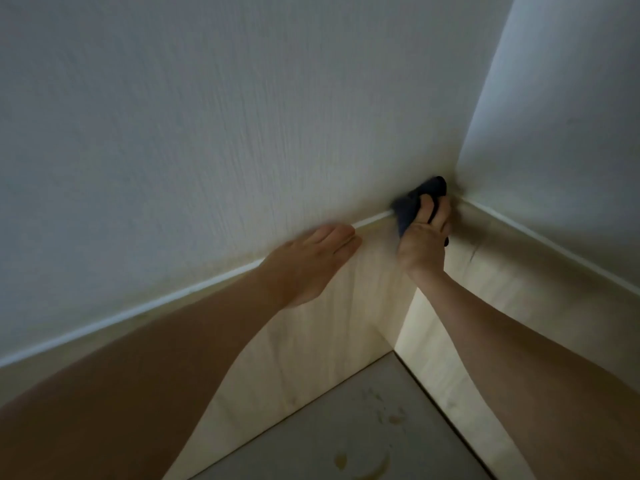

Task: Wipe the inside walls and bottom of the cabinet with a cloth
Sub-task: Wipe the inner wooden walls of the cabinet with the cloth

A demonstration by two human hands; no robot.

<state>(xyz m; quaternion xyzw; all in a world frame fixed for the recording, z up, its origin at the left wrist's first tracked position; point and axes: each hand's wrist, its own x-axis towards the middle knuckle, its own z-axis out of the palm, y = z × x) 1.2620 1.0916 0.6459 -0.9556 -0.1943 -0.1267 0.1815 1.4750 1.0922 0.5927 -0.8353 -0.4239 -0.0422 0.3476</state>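
Here the right hand (424, 240) pinches a dark cloth (414, 204) in a closed grip, fingers curled round the wad, and presses it into the top back corner of the cabinet, at about two o'clock from the frame centre, where the two pale wooden walls meet the room's white wall (242, 116). The left hand (308, 268), at about nine o'clock from the cloth, lies flat with straight fingers on the upper edge of the back wall (311, 341); its grip is open and holds nothing. The side wall (519, 289) runs off toward four o'clock. Below, at six o'clock, the cabinet bottom (363, 410) carries yellowish stains (367, 462) that appear not yet wiped. Likely risks: the bunched cloth offers little contact area, so the corner seam may be skipped over rather than cleaned; the wad may slip from the fingers and fall to the bottom, since only part of it is gripped; dirt lifted at the corner may smear onto the white wall above the rim; and the stains may be overlooked if wiping stops at the walls. Motion blur hides finer finger detail.
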